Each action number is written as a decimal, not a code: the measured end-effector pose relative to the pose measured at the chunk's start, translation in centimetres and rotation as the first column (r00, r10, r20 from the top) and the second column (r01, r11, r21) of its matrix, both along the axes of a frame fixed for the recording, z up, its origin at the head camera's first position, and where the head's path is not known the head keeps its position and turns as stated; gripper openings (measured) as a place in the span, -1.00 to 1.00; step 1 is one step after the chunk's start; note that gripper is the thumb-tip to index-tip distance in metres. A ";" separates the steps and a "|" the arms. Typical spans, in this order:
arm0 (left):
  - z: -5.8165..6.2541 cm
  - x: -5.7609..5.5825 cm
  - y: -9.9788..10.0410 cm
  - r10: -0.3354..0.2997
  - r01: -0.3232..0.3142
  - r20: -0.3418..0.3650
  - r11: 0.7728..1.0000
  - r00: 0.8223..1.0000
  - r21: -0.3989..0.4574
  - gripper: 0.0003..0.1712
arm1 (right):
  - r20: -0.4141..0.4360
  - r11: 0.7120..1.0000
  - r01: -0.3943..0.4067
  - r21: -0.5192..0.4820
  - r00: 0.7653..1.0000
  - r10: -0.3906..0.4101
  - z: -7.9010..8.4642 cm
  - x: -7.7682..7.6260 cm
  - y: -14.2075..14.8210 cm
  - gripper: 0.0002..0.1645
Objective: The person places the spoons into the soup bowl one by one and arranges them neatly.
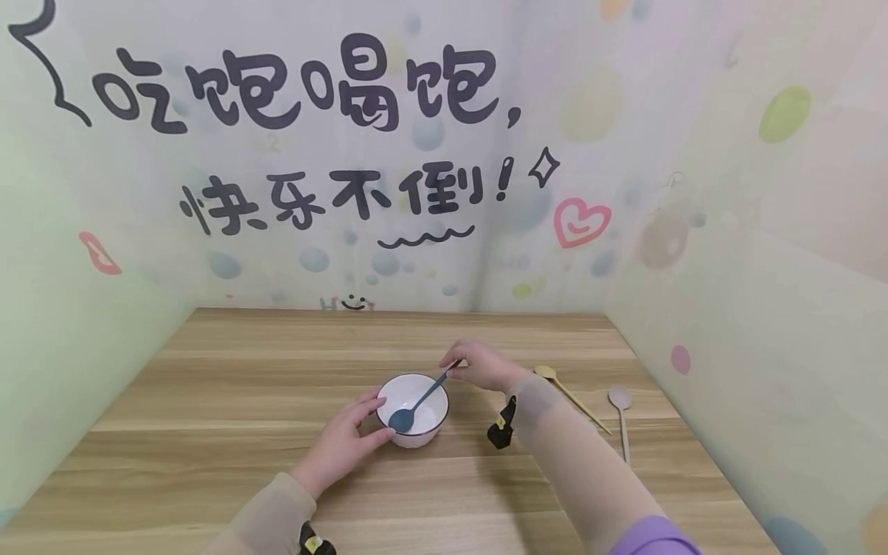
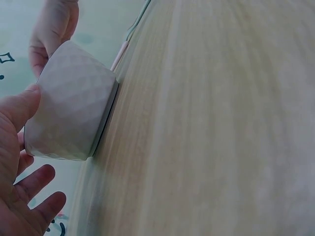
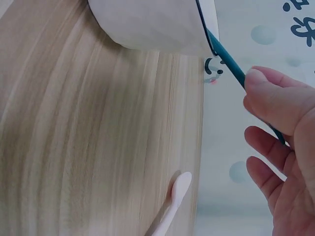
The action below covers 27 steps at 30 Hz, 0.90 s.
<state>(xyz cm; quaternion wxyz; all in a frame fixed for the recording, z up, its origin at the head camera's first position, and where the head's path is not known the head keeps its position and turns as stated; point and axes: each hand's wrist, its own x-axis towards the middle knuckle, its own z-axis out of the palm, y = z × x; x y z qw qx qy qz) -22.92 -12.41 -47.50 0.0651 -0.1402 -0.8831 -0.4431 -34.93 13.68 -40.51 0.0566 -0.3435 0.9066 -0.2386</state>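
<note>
The teal spoon (image 1: pixel 401 420) is in use with the white bowl (image 1: pixel 416 441), which stands upright on the wooden table (image 1: pixel 229 401) just below the centre of the head frame. So far one utensil is inside the bowl: the spoon's head lies within the opening, towards its lower left, and the handle slants up over the rim to the upper right. Whether the head touches the bottom or sits just above it, I cannot tell.

The right hand (image 1: pixel 482 366), right of centre, has the upper end of that handle pinched between thumb and fingers, so the spoon has not been let go. The left hand (image 1: pixel 350 435), at lower centre, grasps the bowl by its left side, thumb and fingers spread along the rim; in the left wrist view some fingers stand off the wall.

The gold spoon (image 1: pixel 546 373) and the pale pinkish spoon (image 1: pixel 620 398) lie on the table in the right part of the head frame, apart from the bowl and untouched by either hand. I see no food or liquid in the bowl's visible interior. As far as the pictures show, releasing the teal spoon and the bowl is the part left undone
</note>
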 end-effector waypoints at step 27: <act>0.0 0.1 0.1 0.000 0.000 0.017 1.000 1.000 0.013 -0.33 | -0.061 0.930 0.171 -0.326 0.978 -0.201 -0.4 -0.1 2.1 -0.73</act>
